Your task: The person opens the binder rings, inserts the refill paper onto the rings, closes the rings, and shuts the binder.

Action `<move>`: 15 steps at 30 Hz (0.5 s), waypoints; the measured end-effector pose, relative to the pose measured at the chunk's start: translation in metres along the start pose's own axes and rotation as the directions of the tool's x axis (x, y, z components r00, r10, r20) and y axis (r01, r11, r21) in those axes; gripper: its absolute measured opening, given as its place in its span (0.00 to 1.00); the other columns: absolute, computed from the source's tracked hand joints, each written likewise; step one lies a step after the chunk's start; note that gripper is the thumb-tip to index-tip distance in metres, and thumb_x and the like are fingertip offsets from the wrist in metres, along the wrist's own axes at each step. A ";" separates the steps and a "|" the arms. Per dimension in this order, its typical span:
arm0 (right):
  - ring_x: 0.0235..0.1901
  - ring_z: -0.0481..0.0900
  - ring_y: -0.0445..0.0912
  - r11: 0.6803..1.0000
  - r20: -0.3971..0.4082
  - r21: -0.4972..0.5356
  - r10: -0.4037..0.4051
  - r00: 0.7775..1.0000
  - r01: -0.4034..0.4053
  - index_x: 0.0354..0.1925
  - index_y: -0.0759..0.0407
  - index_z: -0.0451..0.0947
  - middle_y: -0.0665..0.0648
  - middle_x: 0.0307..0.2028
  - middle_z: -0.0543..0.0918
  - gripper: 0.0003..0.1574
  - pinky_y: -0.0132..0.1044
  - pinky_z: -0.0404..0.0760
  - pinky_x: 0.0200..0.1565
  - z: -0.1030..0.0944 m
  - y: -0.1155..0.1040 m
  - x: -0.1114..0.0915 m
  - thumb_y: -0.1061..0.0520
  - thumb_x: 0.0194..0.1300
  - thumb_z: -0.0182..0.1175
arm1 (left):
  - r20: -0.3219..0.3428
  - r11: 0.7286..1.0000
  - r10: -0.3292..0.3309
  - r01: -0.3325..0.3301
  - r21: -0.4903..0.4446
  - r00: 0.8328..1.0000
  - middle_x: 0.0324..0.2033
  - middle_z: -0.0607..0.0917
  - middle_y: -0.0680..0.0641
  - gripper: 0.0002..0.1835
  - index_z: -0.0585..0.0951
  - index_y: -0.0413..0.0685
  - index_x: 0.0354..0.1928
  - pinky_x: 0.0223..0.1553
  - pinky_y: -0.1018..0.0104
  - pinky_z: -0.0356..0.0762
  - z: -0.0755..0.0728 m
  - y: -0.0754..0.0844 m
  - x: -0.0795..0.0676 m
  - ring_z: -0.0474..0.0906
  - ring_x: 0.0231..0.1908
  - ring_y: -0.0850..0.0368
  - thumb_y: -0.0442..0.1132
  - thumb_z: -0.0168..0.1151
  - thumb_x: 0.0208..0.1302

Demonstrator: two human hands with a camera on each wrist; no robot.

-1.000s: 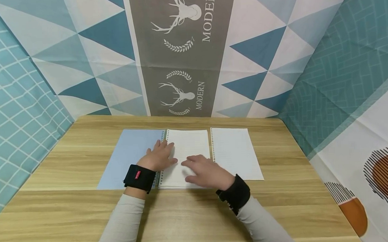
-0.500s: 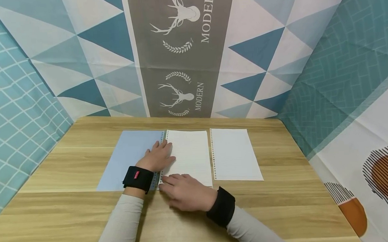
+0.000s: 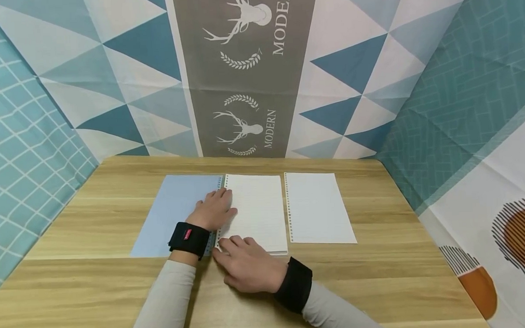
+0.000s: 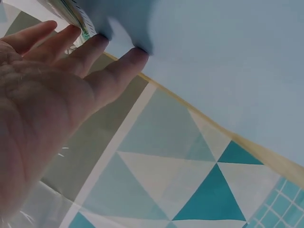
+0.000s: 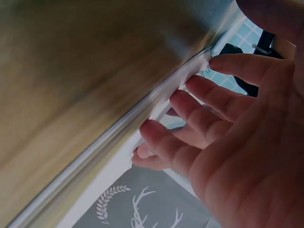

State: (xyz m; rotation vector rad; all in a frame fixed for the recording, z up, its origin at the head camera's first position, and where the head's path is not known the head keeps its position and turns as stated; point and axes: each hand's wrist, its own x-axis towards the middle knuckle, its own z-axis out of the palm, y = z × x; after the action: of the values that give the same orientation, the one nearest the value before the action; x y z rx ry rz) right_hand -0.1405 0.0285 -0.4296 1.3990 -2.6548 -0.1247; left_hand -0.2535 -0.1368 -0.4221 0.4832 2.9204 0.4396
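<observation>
An open loose-leaf notebook lies on the table, its pale blue cover (image 3: 177,201) folded out to the left and its lined white pages (image 3: 259,207) to the right. My left hand (image 3: 213,209) rests across the binding, fingers spread; in the left wrist view two of its fingertips (image 4: 137,53) press the blue cover. At the near left corner of the pages, my right hand (image 3: 248,265) lies with fingers extended over the bottom edge. The right wrist view shows its fingertips (image 5: 154,129) touching the page edge, the thumb mostly out of view.
To the right of the notebook lies a single loose white sheet (image 3: 318,208) with a row of punched holes along its left side. The wooden table (image 3: 379,275) meets patterned cloth walls (image 3: 247,87) at the back and on both sides.
My right hand has moved left and nearer, from over the middle of the pages to their lower left corner by the binding. The left hand has stayed nearly in place.
</observation>
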 end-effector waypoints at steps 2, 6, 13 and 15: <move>0.60 0.74 0.46 1.000 0.010 -0.012 0.011 1.000 -0.011 0.72 0.50 0.69 0.51 0.63 0.74 0.36 0.39 0.78 0.49 0.001 -0.001 0.000 0.40 0.72 0.58 | -0.012 1.000 -0.006 0.006 0.005 1.000 0.76 0.62 0.36 0.33 0.61 0.42 0.77 0.65 0.22 0.59 0.001 0.001 0.002 0.57 0.75 0.29 0.51 0.51 0.78; 0.60 0.73 0.47 0.999 0.019 -0.044 0.010 1.000 -0.009 0.72 0.49 0.69 0.51 0.65 0.73 0.34 0.40 0.78 0.50 0.002 -0.003 0.000 0.40 0.73 0.55 | -0.019 0.999 -0.017 0.018 0.037 1.000 0.73 0.65 0.34 0.32 0.64 0.39 0.74 0.60 0.24 0.67 -0.002 0.004 0.005 0.63 0.70 0.27 0.51 0.52 0.77; 0.60 0.74 0.47 0.998 0.020 -0.064 0.010 1.000 -0.009 0.72 0.48 0.70 0.52 0.65 0.73 0.34 0.41 0.78 0.51 0.000 -0.004 0.001 0.38 0.74 0.54 | -0.028 0.991 -0.041 0.044 0.127 0.999 0.74 0.61 0.33 0.33 0.65 0.38 0.73 0.50 0.29 0.78 -0.012 0.012 0.016 0.67 0.64 0.24 0.52 0.54 0.76; 0.59 0.74 0.47 0.998 0.011 -0.065 0.010 1.000 -0.009 0.71 0.48 0.70 0.52 0.64 0.73 0.34 0.41 0.77 0.51 0.000 -0.004 0.001 0.38 0.74 0.53 | -0.013 0.985 -0.062 0.064 0.160 0.998 0.78 0.56 0.35 0.35 0.62 0.40 0.76 0.51 0.28 0.77 -0.013 0.012 0.021 0.64 0.68 0.24 0.54 0.52 0.77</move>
State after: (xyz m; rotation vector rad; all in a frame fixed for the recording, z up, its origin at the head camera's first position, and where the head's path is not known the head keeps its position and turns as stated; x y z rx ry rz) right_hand -0.1374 0.0257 -0.4300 1.3695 -2.6411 -0.2165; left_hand -0.2720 -0.1221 -0.4080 0.4082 2.9833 0.1994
